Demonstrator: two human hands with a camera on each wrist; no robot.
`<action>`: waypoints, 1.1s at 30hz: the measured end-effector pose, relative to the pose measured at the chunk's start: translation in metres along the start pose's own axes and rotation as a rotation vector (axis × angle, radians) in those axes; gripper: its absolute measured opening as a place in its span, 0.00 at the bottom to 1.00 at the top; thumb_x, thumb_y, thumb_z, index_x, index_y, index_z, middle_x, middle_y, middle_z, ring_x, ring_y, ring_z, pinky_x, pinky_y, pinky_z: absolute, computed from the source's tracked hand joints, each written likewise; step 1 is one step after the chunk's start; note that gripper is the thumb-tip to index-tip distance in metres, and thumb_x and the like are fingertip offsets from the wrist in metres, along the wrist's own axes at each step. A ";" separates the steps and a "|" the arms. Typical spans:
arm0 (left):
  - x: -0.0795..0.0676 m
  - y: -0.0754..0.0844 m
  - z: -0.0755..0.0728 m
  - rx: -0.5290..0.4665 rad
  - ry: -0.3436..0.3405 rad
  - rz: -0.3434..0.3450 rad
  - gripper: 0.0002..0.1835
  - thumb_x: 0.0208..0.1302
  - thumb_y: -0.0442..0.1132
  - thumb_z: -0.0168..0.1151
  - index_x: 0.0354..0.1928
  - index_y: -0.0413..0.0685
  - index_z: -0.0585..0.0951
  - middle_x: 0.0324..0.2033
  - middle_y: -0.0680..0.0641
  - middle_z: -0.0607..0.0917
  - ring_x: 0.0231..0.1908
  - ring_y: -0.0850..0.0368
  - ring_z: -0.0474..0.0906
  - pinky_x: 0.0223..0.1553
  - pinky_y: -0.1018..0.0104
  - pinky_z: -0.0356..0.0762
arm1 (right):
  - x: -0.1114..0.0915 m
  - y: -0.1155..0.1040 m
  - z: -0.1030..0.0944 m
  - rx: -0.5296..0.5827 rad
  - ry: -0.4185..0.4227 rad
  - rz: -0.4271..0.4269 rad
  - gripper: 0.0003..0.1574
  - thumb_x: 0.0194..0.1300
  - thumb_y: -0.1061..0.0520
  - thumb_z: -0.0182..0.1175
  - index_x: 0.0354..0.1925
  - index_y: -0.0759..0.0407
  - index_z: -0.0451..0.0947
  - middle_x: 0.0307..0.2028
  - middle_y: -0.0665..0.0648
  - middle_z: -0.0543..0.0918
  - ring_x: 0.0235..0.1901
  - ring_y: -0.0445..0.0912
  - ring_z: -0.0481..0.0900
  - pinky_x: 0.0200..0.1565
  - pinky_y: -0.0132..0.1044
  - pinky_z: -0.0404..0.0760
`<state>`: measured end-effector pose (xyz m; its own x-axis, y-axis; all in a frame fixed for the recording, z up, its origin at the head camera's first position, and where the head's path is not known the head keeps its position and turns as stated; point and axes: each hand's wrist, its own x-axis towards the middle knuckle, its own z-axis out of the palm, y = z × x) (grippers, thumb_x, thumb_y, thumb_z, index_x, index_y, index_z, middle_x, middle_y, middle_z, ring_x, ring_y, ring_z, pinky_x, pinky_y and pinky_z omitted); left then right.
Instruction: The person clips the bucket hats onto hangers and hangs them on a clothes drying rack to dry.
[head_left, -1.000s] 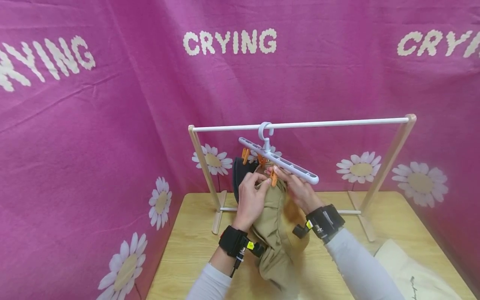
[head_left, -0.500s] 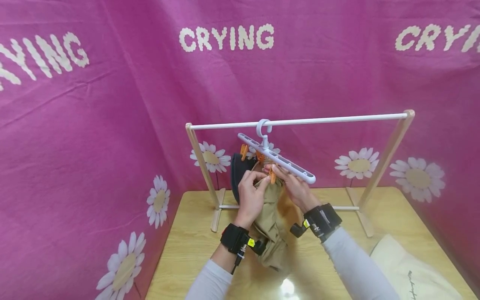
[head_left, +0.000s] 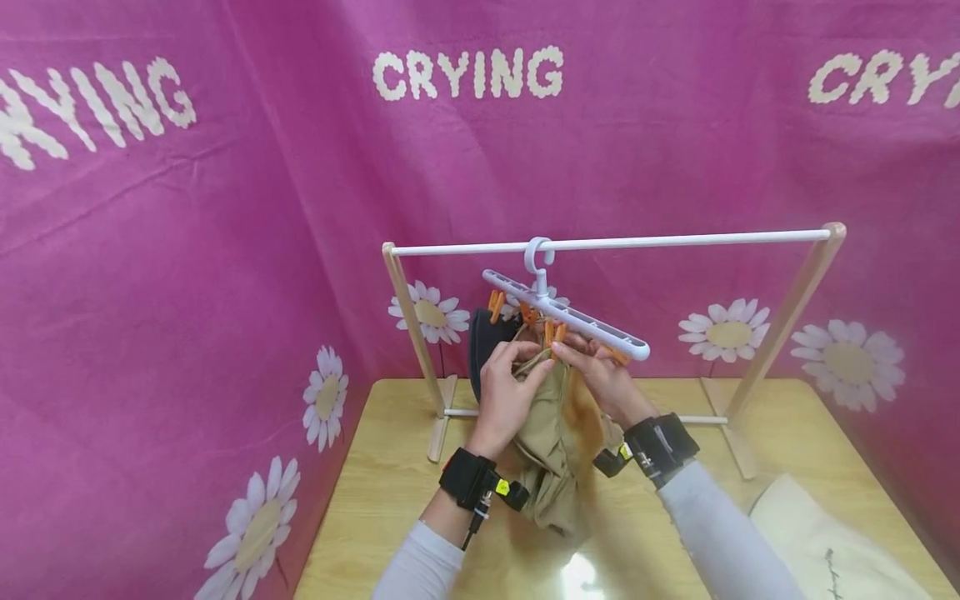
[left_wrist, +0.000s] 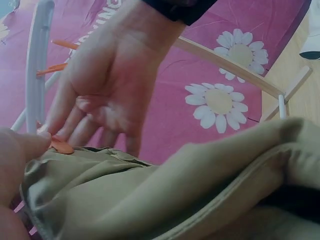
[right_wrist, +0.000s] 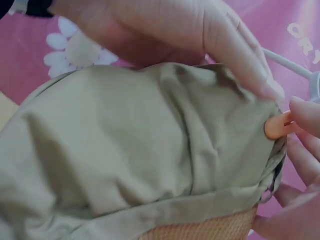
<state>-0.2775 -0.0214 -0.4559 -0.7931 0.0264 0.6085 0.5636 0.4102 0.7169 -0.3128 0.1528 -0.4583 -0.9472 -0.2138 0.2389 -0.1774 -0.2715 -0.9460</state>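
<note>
My left hand [head_left: 504, 404] pinches the upper edge of a khaki cloth item [head_left: 551, 454] hanging below a pale plastic hanger [head_left: 588, 327]. Beside it, my right hand [head_left: 606, 385] holds an orange clip [head_left: 556, 333] between thumb and fingers. The right wrist view has the clip [right_wrist: 277, 126] right at the cloth's edge, with the right thumb on its other end. A woven straw-coloured part [right_wrist: 200, 230] shows below the khaki cloth [right_wrist: 125, 140]. In the left wrist view the cloth [left_wrist: 165, 185] has a stitched seam and a dark hollow.
The hanger's hook hangs on the white bar [head_left: 675, 242] of a wooden-legged rack [head_left: 783, 325]. A black item [head_left: 486, 346] and more orange clips [head_left: 497, 306] hang to the left. A cream cloth item [head_left: 817, 542] with dark script lies on the table [head_left: 375, 517] at lower right.
The khaki item's lower end has risen. My right thumb has shifted down along the clip, whose two prongs now stand up above my fingers. Another orange clip shows at the hanger's right end.
</note>
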 end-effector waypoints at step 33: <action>-0.106 0.023 0.063 0.025 -0.042 0.265 0.14 0.69 0.38 0.71 0.54 0.45 0.83 0.48 0.47 0.85 0.49 0.55 0.84 0.52 0.72 0.80 | -0.042 -0.049 -0.066 -0.193 -0.102 -0.040 0.23 0.71 0.69 0.63 0.59 0.49 0.82 0.49 0.46 0.89 0.51 0.37 0.86 0.54 0.32 0.83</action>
<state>-0.1950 0.0424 -0.5256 -0.6281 0.1735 0.7585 0.7472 0.4065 0.5257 -0.2819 0.2372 -0.4369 -0.9083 -0.3027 0.2887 -0.2714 -0.0988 -0.9574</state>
